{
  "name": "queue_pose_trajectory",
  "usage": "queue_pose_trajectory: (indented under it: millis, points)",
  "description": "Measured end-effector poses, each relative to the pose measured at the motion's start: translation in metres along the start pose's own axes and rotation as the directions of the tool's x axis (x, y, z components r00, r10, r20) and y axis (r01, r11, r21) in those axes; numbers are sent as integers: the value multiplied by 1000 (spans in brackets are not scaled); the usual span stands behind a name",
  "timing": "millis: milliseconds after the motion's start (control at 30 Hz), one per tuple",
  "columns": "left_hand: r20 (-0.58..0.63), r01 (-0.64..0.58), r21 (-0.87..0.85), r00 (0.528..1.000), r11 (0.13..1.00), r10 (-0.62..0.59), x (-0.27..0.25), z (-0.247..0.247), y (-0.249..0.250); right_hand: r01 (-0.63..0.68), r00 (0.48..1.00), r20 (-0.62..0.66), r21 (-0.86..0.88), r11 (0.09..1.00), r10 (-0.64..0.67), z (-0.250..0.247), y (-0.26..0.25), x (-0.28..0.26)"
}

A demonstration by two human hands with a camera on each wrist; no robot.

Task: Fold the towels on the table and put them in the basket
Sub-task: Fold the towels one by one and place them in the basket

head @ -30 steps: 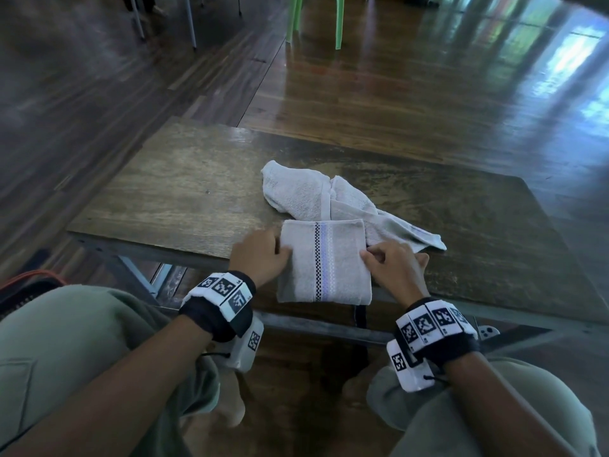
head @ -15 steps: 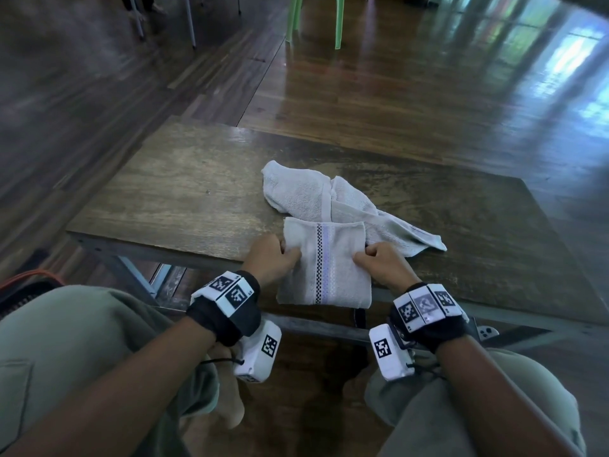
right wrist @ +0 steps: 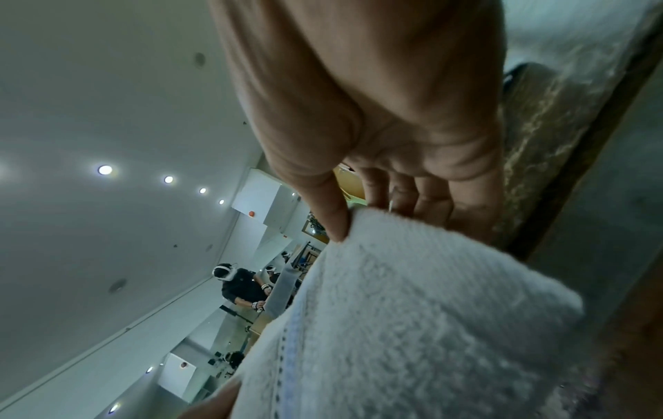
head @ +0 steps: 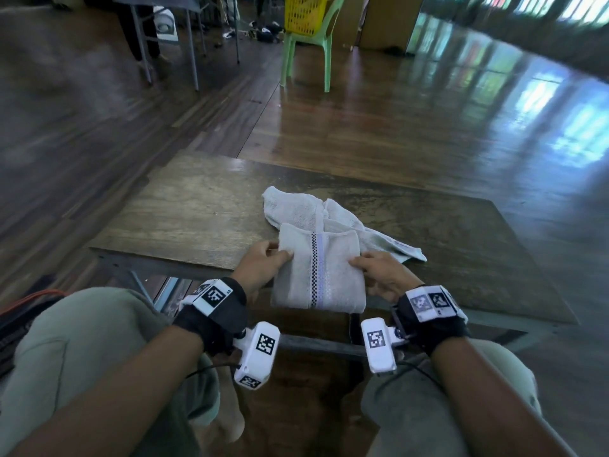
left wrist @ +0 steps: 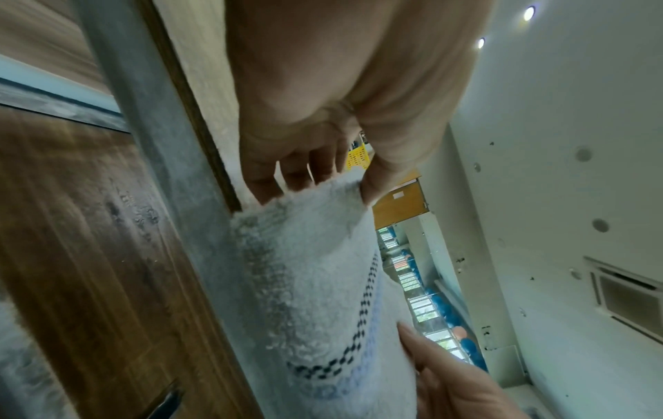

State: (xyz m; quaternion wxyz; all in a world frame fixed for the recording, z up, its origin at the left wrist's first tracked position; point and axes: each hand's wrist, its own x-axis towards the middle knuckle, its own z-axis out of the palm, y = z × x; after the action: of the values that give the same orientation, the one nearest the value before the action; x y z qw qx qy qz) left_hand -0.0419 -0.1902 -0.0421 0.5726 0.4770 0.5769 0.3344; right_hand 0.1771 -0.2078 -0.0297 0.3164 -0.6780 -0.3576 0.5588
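A folded grey towel (head: 318,275) with a checked and lilac stripe hangs over the near edge of the wooden table (head: 184,219). My left hand (head: 263,263) pinches its left side, thumb on top and fingers underneath, as the left wrist view shows (left wrist: 315,181). My right hand (head: 375,270) pinches the right side the same way (right wrist: 344,224). The towel (left wrist: 323,283) sags between both hands (right wrist: 412,311). A second, crumpled grey towel (head: 316,212) lies on the table just behind it. A yellow basket (head: 304,11) sits on a green chair far across the floor.
The green plastic chair (head: 309,51) stands well beyond the table on the shiny wooden floor. Metal table legs (head: 191,51) rise at the far left. My knees in green trousers (head: 85,341) are under the table's near edge. An orange cable (head: 29,300) lies at the left.
Both hands have gone from pressing the folded towel's sides to pinching them, and drawn it slightly toward the table's near edge. The head view has tilted up, showing chair and basket.
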Motion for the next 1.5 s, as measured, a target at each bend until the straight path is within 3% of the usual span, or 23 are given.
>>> queue_pose_trajectory:
  millis: [200,267,500,733,1000,1267,1500]
  points:
    - [-16,-122,-43,993,992,121,-45,-20,35,197,980,-12,9,980,-197,6,-29,-56]
    - [-37,-199,-64,980,978,197,-63,-26,51,265,962,-46,-71,962,-268,7,-42,-77]
    - [-79,-375,-72,926,924,369,-120,-51,101,401,914,-33,-77,913,-405,17,-83,-133]
    - [-190,-426,-42,891,904,412,-149,-87,120,509,861,55,-64,859,-506,44,-120,-151]
    - [-452,-417,-32,817,908,359,-177,-159,92,574,795,310,-108,812,-521,132,-146,-136]
    - [-716,-352,-54,666,935,209,-224,-242,20,606,687,580,-127,785,-437,263,-132,-129]
    - [-824,-233,-109,565,967,43,-249,-291,-54,597,633,697,-163,785,-337,366,-92,-115]
